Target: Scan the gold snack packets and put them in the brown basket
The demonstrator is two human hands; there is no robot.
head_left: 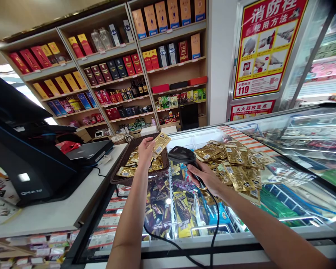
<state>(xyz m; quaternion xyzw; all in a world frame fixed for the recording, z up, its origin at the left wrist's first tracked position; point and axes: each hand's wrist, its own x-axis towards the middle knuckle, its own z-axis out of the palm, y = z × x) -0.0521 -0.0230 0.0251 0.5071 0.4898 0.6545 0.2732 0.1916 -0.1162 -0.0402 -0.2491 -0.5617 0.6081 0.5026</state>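
My left hand point(146, 150) pinches a small gold foil packet point(160, 144) by its edge, a barcode label facing up. It is held above a brown woven basket point(119, 162) that contains several similar packets. My right hand point(204, 175) is wrapped round the handle of a black barcode scanner point(182, 154), whose head points left toward the packet. From the scanner's handle a black cable point(217, 224) hangs down and loops toward me. Right of the scanner, a loose pile of gold packets point(238, 166) lies on the freezer's glass top.
Beneath is a glass-topped chest freezer point(156, 244) with wrapped goods inside. A checkout machine point(30, 160) stands on the white counter point(44, 220) at left. Shelves of boxed bottles point(112, 71) line the back wall, beside a red fire-safety poster point(266, 48).
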